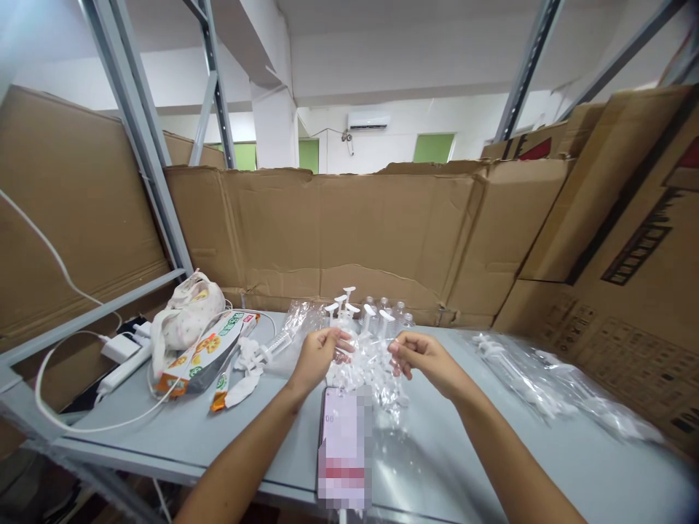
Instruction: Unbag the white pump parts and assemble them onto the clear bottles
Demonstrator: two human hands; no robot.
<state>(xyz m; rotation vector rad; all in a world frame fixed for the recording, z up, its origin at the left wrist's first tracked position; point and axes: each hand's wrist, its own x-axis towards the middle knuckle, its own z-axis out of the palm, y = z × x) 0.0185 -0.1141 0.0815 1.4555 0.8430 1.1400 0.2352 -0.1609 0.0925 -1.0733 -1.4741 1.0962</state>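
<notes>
My left hand [320, 355] is closed in a pinch at the left side of a crumpled clear plastic bag [376, 367]. On its right side my right hand [421, 354] pinches with thumb and fingers, also on the thin film. Several white pump heads [349, 309] stand up just behind the bag, close to my left fingertips. Farther back, several clear bottles [384, 303] are grouped near the cardboard. What lies inside the shiny plastic is hard to make out. A phone [344, 451] with a lit screen sits below my hands, partly blurred.
On the left lie an orange-and-white box [210, 349], a white cloth bag [191, 309], a power strip [123, 371] with white cables, and bagged white parts [262, 356]. Bagged pumps [518, 378] lie on the right. Cardboard [349, 225] walls the grey table [262, 429].
</notes>
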